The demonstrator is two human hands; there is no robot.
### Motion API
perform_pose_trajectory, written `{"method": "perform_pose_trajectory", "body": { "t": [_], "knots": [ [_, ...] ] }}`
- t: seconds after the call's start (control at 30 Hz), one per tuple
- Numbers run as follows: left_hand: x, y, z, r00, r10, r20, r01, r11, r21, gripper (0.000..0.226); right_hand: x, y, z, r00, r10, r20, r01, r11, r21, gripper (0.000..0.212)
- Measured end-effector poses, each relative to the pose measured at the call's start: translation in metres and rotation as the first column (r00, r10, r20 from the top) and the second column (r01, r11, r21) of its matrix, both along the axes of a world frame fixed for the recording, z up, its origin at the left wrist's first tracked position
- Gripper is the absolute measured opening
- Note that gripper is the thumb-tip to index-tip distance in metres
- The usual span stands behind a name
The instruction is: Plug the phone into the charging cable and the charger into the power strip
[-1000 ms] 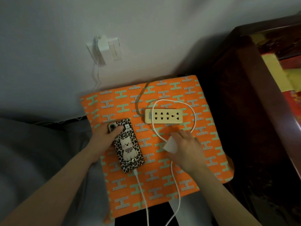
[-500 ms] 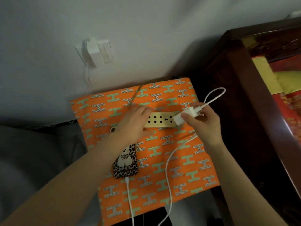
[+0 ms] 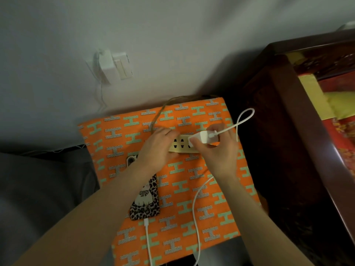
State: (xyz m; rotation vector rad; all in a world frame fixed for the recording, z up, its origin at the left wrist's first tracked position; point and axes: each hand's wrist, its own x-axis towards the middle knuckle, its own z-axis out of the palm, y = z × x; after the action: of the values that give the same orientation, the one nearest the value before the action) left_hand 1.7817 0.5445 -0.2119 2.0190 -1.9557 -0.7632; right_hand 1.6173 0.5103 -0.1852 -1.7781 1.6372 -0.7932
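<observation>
A cream power strip lies on an orange patterned surface. My left hand presses down on the strip's left end. My right hand grips a white charger and holds it tilted over the strip's right sockets; whether its prongs are in, I cannot tell. A white charging cable loops from the charger past the right edge and down. The phone in a leopard-print case lies partly under my left forearm, with the cable's plug in its bottom port.
A dark wooden cabinet stands close on the right. On the wall behind, a wall outlet carries another white adapter with a thin wire. Grey fabric lies to the left. The strip's brown cord runs back.
My left hand left the phone and moved up onto the power strip. My right hand lifted the charger from the surface and brought it over the strip's right sockets.
</observation>
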Motion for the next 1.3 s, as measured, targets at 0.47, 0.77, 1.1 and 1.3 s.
{"method": "perform_pose_trajectory", "body": {
  "t": [0.47, 0.77, 1.1, 1.3],
  "knots": [
    [0.001, -0.003, -0.002, 1.000, 0.005, -0.020, -0.005, 1.000, 0.026, 0.056, 0.013, -0.010, 0.004, 0.972, 0.025, -0.232, -0.020, 1.000, 0.024, 0.035],
    [0.002, 0.002, -0.008, 0.998, 0.035, -0.047, -0.035, 0.999, 0.000, 0.056, 0.025, 0.005, -0.004, 0.929, 0.024, -0.370, -0.024, 1.000, 0.005, 0.027],
    [-0.002, -0.003, -0.002, 1.000, -0.023, -0.013, 0.023, 0.999, 0.044, 0.066, 0.031, 0.013, -0.012, 0.937, -0.044, -0.346, 0.065, 0.997, 0.050, 0.046],
    [-0.001, -0.012, 0.008, 0.996, -0.073, 0.059, 0.067, 0.993, 0.093, 0.063, 0.032, 0.000, -0.003, 0.942, 0.016, -0.336, 0.050, 0.981, 0.189, 0.045]
  ]
}}
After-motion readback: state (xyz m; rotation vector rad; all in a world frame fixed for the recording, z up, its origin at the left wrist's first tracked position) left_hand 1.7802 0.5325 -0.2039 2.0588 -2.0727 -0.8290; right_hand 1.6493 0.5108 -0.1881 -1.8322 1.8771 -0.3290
